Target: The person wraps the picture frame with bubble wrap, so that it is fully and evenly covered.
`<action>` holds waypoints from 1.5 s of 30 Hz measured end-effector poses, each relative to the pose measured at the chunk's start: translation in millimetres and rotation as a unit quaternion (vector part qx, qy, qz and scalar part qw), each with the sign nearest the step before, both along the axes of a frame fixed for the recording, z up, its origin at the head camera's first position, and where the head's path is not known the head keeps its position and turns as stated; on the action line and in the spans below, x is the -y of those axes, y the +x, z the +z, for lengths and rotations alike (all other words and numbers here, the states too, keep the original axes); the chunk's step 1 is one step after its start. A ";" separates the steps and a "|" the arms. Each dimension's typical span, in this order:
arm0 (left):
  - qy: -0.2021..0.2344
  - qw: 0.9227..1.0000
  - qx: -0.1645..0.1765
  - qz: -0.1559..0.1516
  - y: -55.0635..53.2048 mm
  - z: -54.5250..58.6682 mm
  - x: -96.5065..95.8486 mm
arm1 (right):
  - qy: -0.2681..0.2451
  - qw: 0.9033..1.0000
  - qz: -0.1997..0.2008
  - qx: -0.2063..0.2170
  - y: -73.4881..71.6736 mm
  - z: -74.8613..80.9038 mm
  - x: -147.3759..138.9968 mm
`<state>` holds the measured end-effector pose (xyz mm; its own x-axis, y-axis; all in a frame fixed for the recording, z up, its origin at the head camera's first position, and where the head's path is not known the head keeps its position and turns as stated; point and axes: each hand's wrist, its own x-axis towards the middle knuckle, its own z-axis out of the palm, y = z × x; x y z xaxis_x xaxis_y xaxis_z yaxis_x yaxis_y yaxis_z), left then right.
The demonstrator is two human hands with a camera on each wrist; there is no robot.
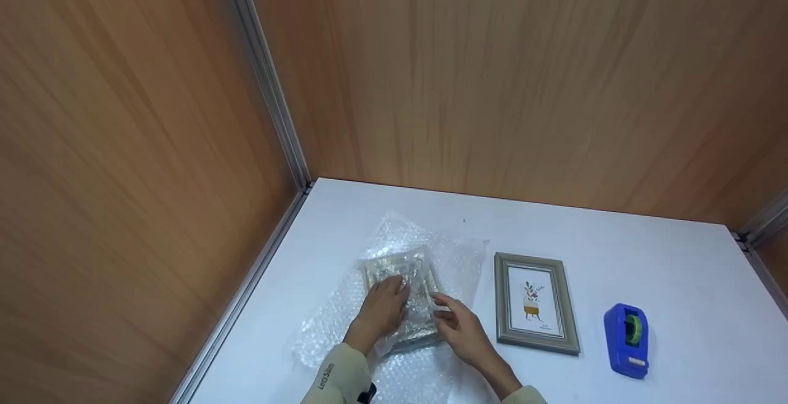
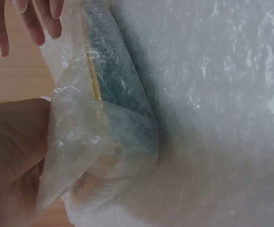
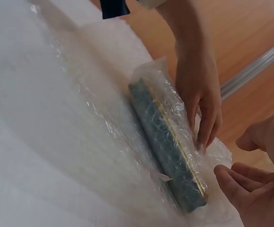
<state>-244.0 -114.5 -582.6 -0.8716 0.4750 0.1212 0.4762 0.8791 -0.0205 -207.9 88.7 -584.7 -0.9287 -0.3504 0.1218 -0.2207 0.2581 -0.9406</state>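
Note:
A picture frame (image 3: 167,146) with dark blue-green sides and a gold edge lies inside clear bubble wrap (image 1: 452,256) on the white table. My left hand (image 1: 383,308) presses on the wrapped frame from above, its fingers extended. In the left wrist view a loose fold of wrap partly covers that left hand (image 2: 13,151), and a digit shows dimly through the plastic. My right hand (image 1: 463,333) hovers by the bundle's right side, thumb and fingers apart. Nothing lies between the digits of the right hand (image 3: 262,177) in the right wrist view.
Right of the wrap lies an unwrapped grey-green picture frame (image 1: 569,305) with a plant print. Farther right stands a blue tape dispenser (image 1: 622,361) with a green roll. Wood-grain panels (image 1: 492,84) close off the white table (image 1: 671,256) at back and left.

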 end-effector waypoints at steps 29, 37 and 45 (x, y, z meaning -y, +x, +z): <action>0.190 0.965 0.180 0.005 -31.2 30.3 10.5 | 0.136 0.988 0.070 -0.024 -29.9 -0.8 24.1; 0.194 0.945 0.264 0.025 -47.6 39.5 12.6 | 0.170 0.981 0.083 -0.034 -35.0 1.8 25.9; 0.195 0.935 0.293 0.038 -50.0 47.0 6.5 | 0.179 0.979 0.088 -0.052 -37.3 3.0 27.7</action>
<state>-294.0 -121.0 -535.5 -0.8720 0.4288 -0.2360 0.2420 0.7968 0.5537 -245.2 61.0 -581.7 -0.8392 -0.5412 0.0528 -0.3812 0.5163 -0.7669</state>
